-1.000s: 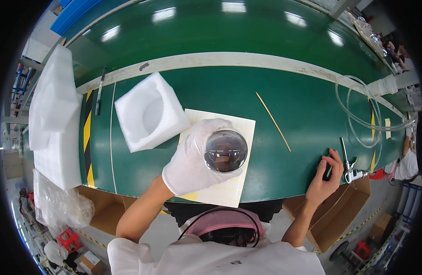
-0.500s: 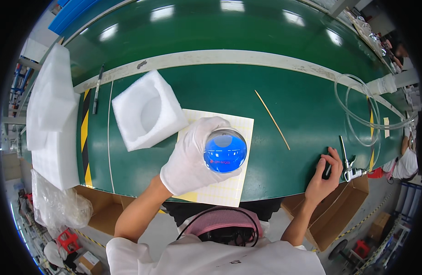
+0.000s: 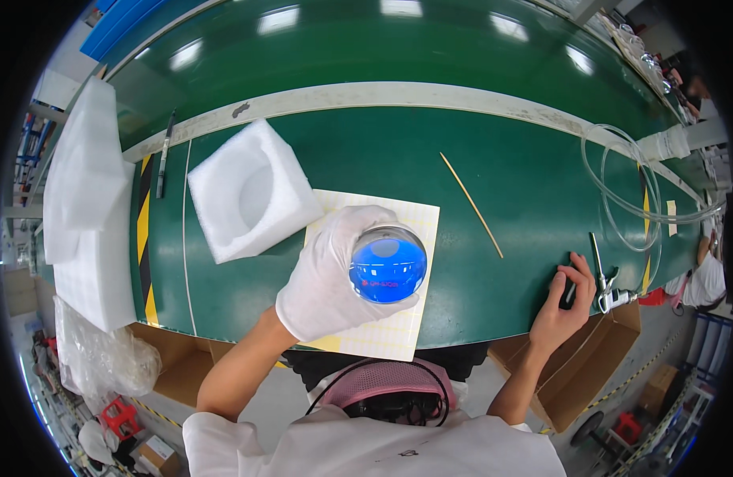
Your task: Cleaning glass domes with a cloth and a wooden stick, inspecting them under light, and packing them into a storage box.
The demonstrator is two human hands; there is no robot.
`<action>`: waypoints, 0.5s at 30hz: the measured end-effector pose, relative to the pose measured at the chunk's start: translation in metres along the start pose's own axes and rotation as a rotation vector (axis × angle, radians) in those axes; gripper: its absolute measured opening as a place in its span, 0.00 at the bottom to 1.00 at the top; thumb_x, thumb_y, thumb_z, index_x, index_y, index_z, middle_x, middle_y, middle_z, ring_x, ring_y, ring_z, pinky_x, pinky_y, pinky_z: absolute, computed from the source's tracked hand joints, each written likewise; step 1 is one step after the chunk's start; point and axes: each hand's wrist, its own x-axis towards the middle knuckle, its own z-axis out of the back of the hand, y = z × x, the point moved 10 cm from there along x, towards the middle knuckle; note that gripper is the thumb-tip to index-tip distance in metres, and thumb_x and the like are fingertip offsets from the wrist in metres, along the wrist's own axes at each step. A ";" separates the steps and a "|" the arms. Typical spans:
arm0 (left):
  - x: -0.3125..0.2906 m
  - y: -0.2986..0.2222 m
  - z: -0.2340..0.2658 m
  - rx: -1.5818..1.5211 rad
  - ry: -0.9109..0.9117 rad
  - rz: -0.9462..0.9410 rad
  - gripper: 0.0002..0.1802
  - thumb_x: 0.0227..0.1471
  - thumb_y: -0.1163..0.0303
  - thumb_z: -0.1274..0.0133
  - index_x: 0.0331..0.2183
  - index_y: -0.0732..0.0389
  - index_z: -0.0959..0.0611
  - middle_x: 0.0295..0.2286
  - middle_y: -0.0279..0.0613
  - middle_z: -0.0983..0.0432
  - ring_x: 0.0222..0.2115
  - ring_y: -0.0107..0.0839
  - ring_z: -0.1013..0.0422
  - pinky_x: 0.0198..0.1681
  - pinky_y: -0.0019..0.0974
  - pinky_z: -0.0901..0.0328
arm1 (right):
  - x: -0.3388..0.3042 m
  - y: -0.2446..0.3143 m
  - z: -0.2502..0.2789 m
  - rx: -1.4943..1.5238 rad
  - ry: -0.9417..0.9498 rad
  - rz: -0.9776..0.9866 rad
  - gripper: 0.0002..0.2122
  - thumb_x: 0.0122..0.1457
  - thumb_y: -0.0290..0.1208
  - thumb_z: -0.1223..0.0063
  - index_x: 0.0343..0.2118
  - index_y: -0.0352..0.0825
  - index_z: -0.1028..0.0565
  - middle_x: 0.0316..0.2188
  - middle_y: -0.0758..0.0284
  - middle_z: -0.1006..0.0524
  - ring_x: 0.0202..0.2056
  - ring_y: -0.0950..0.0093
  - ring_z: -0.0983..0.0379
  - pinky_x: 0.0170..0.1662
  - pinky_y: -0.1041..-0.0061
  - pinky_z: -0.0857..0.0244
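Observation:
My left hand (image 3: 322, 274), in a white glove, is wrapped round a clear glass ball (image 3: 388, 269) with a bright blue inside and small red print. It holds the ball above a pale sheet with a yellow grid (image 3: 420, 294) near the table's front edge. My bare right hand (image 3: 563, 310) rests at the front edge further right, its fingers curled. A dark patch shows between thumb and fingers; I cannot make out what it is. Just right of that hand lies a metal air blow gun (image 3: 609, 296). A thin wooden stick (image 3: 472, 205) lies between the hands, farther back.
Left of the sheet sits a white foam block (image 3: 295, 216) with a round hollow. More foam (image 3: 92, 199) is stacked at the left end. A pen (image 3: 165, 159) lies by the striped tape (image 3: 144, 238). Clear tubing (image 3: 607, 203) coils at the right. Cardboard boxes (image 3: 593, 362) stand below the table edge.
The glass ball has turned slightly in my left hand, so its red print reads differently. The view has shifted a little. My right hand keeps its place.

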 end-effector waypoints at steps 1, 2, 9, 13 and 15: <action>0.000 -0.001 0.001 -0.004 -0.012 -0.006 0.41 0.36 0.62 0.24 0.50 0.57 0.28 0.42 0.45 0.24 0.42 0.46 0.24 0.47 0.44 0.30 | 0.000 0.000 0.000 -0.004 -0.001 -0.001 0.03 0.61 0.20 0.47 0.36 0.28 0.22 0.50 0.59 0.20 0.58 0.60 0.29 0.63 0.64 0.41; 0.000 -0.002 0.002 -0.008 -0.024 -0.012 0.42 0.35 0.62 0.24 0.51 0.57 0.28 0.41 0.46 0.23 0.42 0.46 0.24 0.47 0.44 0.30 | 0.000 0.000 0.000 -0.004 -0.001 -0.002 0.03 0.61 0.20 0.47 0.36 0.28 0.22 0.50 0.59 0.20 0.58 0.60 0.29 0.63 0.64 0.41; 0.000 -0.002 0.002 0.007 -0.033 -0.039 0.42 0.35 0.63 0.23 0.51 0.58 0.28 0.40 0.46 0.23 0.41 0.47 0.24 0.46 0.45 0.30 | 0.000 0.002 0.000 -0.004 -0.002 0.010 0.03 0.60 0.20 0.47 0.35 0.29 0.22 0.50 0.59 0.20 0.57 0.60 0.28 0.62 0.63 0.39; -0.002 0.002 -0.002 -0.016 -0.009 0.017 0.42 0.34 0.63 0.23 0.50 0.58 0.28 0.40 0.45 0.23 0.41 0.47 0.25 0.46 0.45 0.30 | 0.000 0.002 0.002 -0.010 -0.010 0.012 0.03 0.60 0.20 0.47 0.35 0.30 0.22 0.50 0.60 0.20 0.57 0.59 0.28 0.61 0.62 0.38; -0.002 0.001 -0.001 -0.004 -0.025 0.008 0.42 0.34 0.63 0.23 0.50 0.58 0.28 0.40 0.45 0.23 0.41 0.47 0.25 0.46 0.45 0.31 | -0.001 0.000 0.001 -0.004 -0.001 0.006 0.03 0.60 0.19 0.47 0.35 0.29 0.22 0.50 0.59 0.20 0.57 0.60 0.28 0.62 0.63 0.40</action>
